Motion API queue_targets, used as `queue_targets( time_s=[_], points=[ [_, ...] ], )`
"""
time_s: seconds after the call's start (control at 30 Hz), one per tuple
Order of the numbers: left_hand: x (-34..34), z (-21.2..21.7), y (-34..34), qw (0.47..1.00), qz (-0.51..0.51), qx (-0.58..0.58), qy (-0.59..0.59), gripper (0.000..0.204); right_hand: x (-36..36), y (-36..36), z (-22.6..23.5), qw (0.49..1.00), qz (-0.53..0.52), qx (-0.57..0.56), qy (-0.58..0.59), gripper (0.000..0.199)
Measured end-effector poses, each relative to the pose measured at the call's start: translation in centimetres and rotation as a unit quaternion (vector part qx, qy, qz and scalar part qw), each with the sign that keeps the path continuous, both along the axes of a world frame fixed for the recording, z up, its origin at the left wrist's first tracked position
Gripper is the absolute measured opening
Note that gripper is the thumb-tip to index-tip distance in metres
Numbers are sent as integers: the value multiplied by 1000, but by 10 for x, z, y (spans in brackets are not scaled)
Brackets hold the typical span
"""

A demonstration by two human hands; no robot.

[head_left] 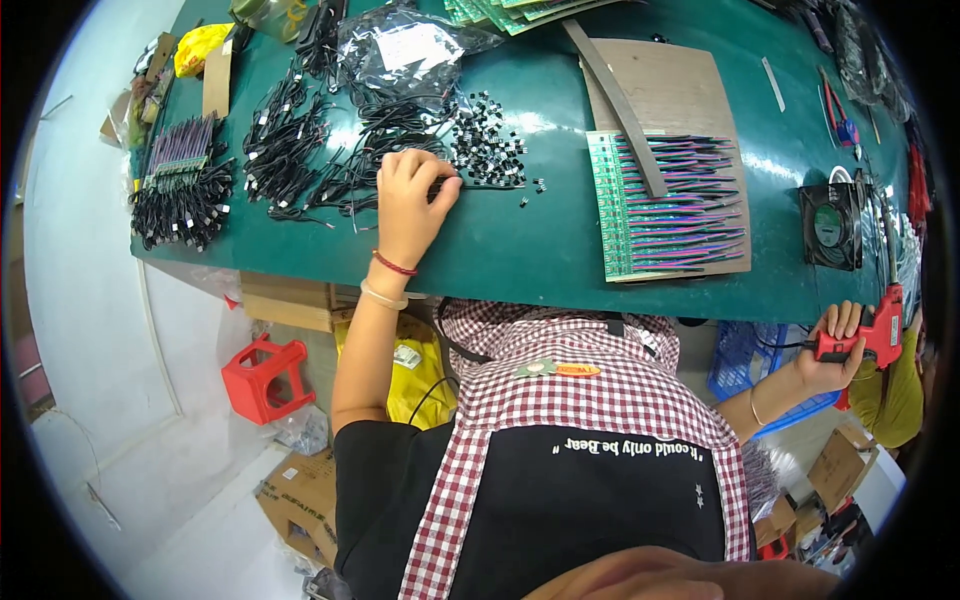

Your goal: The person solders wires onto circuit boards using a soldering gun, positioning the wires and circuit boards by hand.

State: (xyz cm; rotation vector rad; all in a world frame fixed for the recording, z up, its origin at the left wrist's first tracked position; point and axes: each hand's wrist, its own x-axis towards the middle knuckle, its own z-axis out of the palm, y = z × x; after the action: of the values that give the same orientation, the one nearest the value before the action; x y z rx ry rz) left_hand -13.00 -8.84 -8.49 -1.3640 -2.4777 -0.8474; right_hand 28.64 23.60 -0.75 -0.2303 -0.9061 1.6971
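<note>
Head view: left hand [410,205] pinches black wires [300,150] near the counter [520,250] front edge; right hand [835,350] grasps a red glue gun [875,335]. Better to separate one wire cleanly.

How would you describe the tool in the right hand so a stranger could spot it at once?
Follow the green table to its right end, past the black fan. Below the edge there, the right hand grips a red pistol-shaped tool; nothing else near it is both red and hand-held.
</note>
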Motion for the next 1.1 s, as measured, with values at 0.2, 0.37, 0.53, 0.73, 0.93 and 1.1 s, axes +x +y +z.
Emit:
queue_targets(
  time_s=[0.2, 0.37, 0.53, 0.73, 0.93, 1.1],
  points=[
    [-5, 16, -22, 996, -38, -77, -12, 8, 3, -3, -5, 999, -37, 7, -21, 46],
    [28, 27, 24, 996, -63, -48, -44, 15, -16, -10, -2, 1000, 1, 1, -7, 52],
    [62, 12, 49, 989, -48, -99, -102, 16, -41, -23, 3, 1000, 25, -11, -14, 53],
    [66, 15, 55, 989, -65, 0, -132, 7, -67, -59, 9, 995, 31, -23, -89, 51],
    [124, 64, 83, 806, -173, 102, -557, 5, -130, -119, 14, 923, 151, -21, -352, 54],
    [140, 72, 93, 813, -187, 121, -538, 8, -149, -134, 14, 900, 206, -26, -383, 31]
  ],
)
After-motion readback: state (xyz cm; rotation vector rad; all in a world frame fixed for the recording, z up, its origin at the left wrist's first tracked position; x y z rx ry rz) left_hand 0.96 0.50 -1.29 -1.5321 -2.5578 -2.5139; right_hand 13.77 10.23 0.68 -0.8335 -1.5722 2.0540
